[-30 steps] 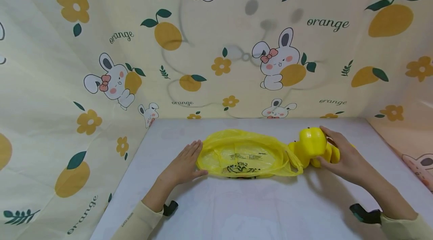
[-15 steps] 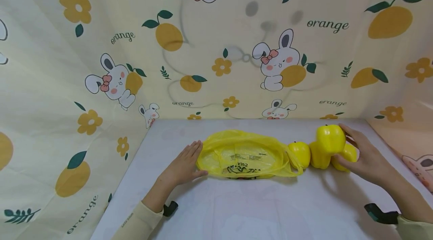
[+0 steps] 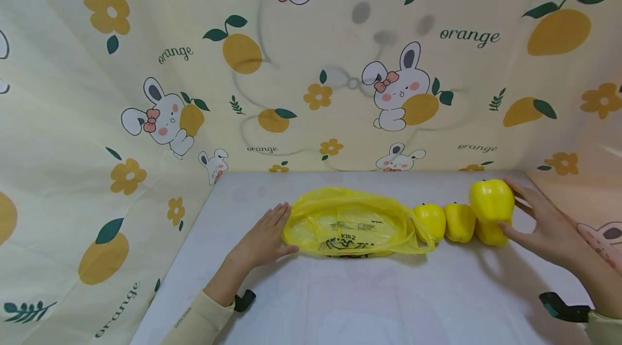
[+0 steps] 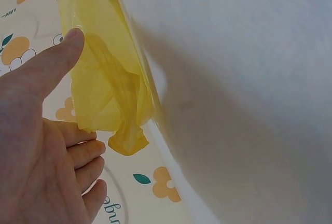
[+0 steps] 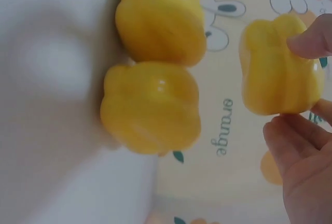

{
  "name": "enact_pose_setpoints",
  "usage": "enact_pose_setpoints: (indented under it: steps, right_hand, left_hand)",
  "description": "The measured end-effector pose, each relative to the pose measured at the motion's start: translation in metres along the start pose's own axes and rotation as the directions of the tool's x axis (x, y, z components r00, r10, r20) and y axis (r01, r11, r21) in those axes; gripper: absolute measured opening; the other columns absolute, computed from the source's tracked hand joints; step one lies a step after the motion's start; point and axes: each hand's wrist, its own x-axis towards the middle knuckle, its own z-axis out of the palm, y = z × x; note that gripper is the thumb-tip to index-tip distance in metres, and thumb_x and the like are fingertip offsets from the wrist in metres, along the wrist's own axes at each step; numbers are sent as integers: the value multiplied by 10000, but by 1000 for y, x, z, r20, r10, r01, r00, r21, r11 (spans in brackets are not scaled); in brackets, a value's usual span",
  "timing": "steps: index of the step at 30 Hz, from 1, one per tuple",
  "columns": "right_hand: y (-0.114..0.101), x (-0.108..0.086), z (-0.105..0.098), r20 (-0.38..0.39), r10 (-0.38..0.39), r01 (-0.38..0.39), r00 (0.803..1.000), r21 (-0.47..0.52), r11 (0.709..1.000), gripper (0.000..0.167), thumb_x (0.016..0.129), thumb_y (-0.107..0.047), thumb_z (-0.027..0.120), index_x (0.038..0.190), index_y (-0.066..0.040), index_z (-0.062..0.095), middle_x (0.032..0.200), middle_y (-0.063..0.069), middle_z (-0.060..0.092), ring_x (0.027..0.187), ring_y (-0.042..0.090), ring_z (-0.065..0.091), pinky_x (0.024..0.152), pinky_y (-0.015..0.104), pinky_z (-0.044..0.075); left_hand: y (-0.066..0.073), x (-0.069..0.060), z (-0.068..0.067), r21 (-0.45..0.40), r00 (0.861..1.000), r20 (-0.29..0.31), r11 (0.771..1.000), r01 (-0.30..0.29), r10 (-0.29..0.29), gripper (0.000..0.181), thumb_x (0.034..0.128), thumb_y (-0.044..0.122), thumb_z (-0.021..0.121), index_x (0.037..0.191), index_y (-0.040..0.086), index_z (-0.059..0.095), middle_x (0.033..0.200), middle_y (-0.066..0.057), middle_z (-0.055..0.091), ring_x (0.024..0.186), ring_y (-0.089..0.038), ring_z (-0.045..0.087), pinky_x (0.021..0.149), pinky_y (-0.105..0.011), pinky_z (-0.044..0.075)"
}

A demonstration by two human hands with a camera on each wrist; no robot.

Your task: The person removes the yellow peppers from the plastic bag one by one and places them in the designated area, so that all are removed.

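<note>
My right hand (image 3: 546, 226) holds a yellow bell pepper (image 3: 492, 201) between thumb and fingers. In the right wrist view this bell pepper (image 5: 280, 66) is raised off the table. Behind and below it in the head view stands another yellow pepper (image 3: 492, 233), partly hidden. Two more peppers, a middle one (image 3: 459, 223) and a left one (image 3: 431, 222), continue the row toward the bag. My left hand (image 3: 259, 239) lies at the left end of a yellow plastic bag (image 3: 350, 226), fingers extended along its edge. The bag's mouth gapes toward me, with dark print inside.
A white tabletop (image 3: 340, 302) spreads in front of the bag and peppers. Cream cloth (image 3: 301, 91) printed with rabbits and oranges hangs behind and along both sides. The bag's handle loop (image 3: 424, 239) touches or nearly touches the leftmost pepper.
My right hand has carried its pepper rightward along the row, uncovering the peppers beside the bag. The left hand and bag stay put.
</note>
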Motion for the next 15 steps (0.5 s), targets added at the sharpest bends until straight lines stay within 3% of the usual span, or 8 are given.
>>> enact_pose_setpoints:
  steps: [1, 4, 7, 8, 9, 11, 14, 15]
  right_hand:
    - [2, -1, -1, 3, 7, -7, 1000, 9, 1000, 1175, 761, 103, 896, 1713, -107, 240, 1630, 350, 348, 1317, -306, 179, 1007, -76, 186]
    - [6, -4, -3, 7, 32, -32, 999, 27, 999, 1175, 787, 80, 892, 1724, -139, 216, 1662, 344, 305, 1294, -315, 178, 1009, -72, 185]
    - [10, -8, -6, -1, 54, -54, 999, 28, 998, 1178, 805, 71, 881, 1734, -166, 196, 1695, 327, 265, 1311, -307, 175, 1013, -67, 183]
    - [11, -9, -7, -1, 61, -61, 998, 21, 998, 1179, 811, 71, 874, 1736, -166, 183, 1700, 329, 252, 1402, -252, 177, 1013, -69, 173]
    - [12, -11, -7, -1, 72, -72, 997, 14, 997, 1178, 819, 66, 870, 1739, -165, 170, 1704, 330, 242, 1501, -162, 179, 1012, -70, 159]
    - [15, -13, -9, 8, 84, -84, 996, -1, 996, 1160, 843, 65, 849, 1739, -133, 140, 1699, 359, 216, 1642, 150, 196, 1004, -75, 125]
    - [19, -15, -12, 19, 121, -120, 993, -20, 993, 1127, 874, 32, 837, 1732, -86, 117, 1693, 384, 193, 1528, 607, 207, 980, -82, 90]
    - [21, -16, -12, 20, 130, -130, 991, -22, 991, 1122, 878, 22, 837, 1730, -77, 113, 1698, 383, 182, 1496, 646, 212, 976, -80, 89]
  left_hand:
    - [0, 0, 0, 1, 1000, 0, 1000, 1, -1, 1040, 1008, 592, 683, 1697, -19, 199, 1789, -158, 171, 1660, -315, 146, 1356, -474, 140]
    - [0, 0, 1, 6, 1000, 2, 1000, 3, -3, 1041, 1009, 595, 679, 1699, -16, 195, 1790, -157, 168, 1662, -312, 141, 1357, -470, 137]
    - [-1, 0, 2, 15, 1000, 2, 1000, 4, -4, 1042, 1010, 600, 673, 1700, -13, 190, 1791, -155, 164, 1662, -310, 137, 1357, -467, 135]
    - [-1, 0, 2, 17, 1000, 2, 1000, 4, -4, 1042, 1010, 602, 672, 1701, -11, 189, 1792, -153, 161, 1663, -308, 136, 1357, -465, 134]
    - [-1, 1, 3, 17, 1000, 3, 1000, 4, -4, 1043, 1011, 603, 671, 1702, -10, 187, 1793, -151, 159, 1663, -308, 135, 1357, -465, 132]
    - [-2, 1, 3, 19, 1000, 2, 1000, 4, -4, 1043, 1011, 606, 669, 1702, -8, 186, 1794, -150, 157, 1663, -307, 133, 1357, -465, 132]
    - [-2, 0, 3, 19, 1000, 2, 1000, 4, -4, 1042, 1011, 606, 668, 1703, -7, 187, 1794, -148, 156, 1663, -306, 132, 1357, -465, 133]
    - [-2, 0, 3, 20, 1000, 3, 1000, 3, -3, 1043, 1011, 606, 668, 1703, -7, 185, 1794, -148, 154, 1664, -305, 130, 1357, -465, 132]
